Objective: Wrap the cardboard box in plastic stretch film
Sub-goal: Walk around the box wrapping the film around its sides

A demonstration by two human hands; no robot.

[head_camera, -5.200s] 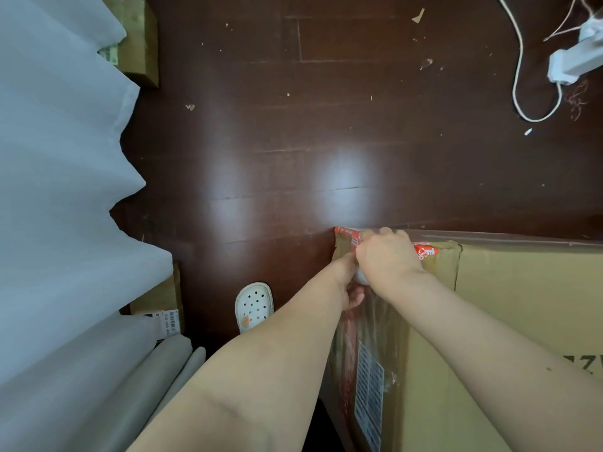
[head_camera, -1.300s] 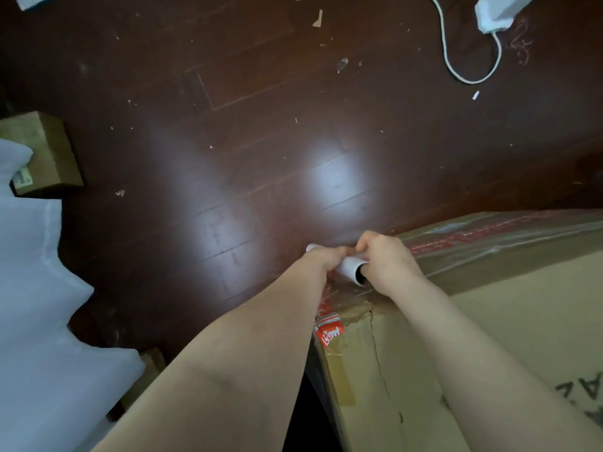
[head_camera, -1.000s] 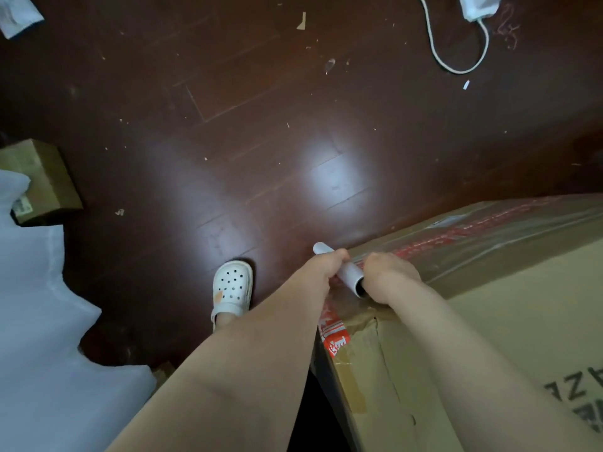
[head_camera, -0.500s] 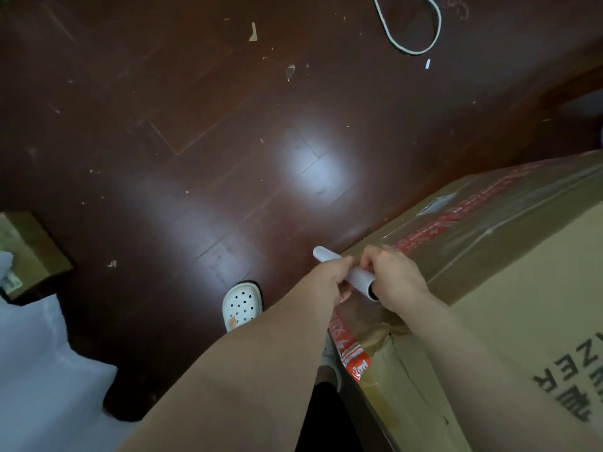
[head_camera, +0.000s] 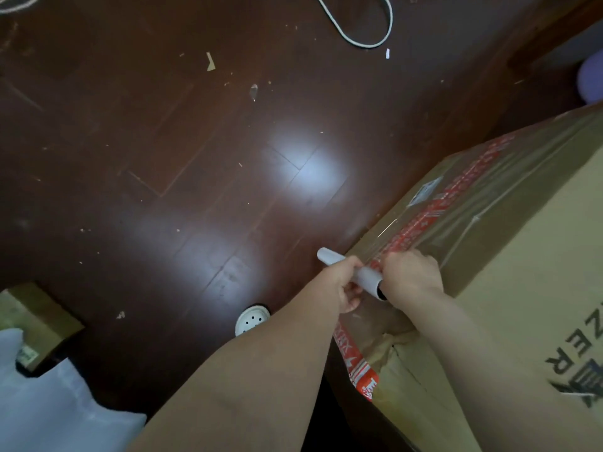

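A large cardboard box (head_camera: 522,288) stands on the dark wooden floor (head_camera: 163,125) and fills the right side of the view, with black lettering printed on its top face. A roll of stretch film (head_camera: 367,275) is held against the box's upper corner edge by 2 hands. The left hand (head_camera: 342,282) is wrapped round the middle of the roll, its fingers curled beneath the white tube. The right hand (head_camera: 411,275) is closed over the roll's near end, where the dark hollow of the core can be seen. The far end of the tube projects past the left hand, over the floor. Clear film (head_camera: 483,203) is drawn from the roll along the box's side face and lies in glossy wrinkles over a strip of red printed tape (head_camera: 421,223). Torn cardboard is seen at the near corner below the hands. On the floor, a white perforated shoe (head_camera: 251,322) is partly hidden by the left forearm. A small cardboard box (head_camera: 36,318) sits at the left edge, pale fabric (head_camera: 49,412) is spread in the lower left corner, and a white cable (head_camera: 359,31) is looped at the top.
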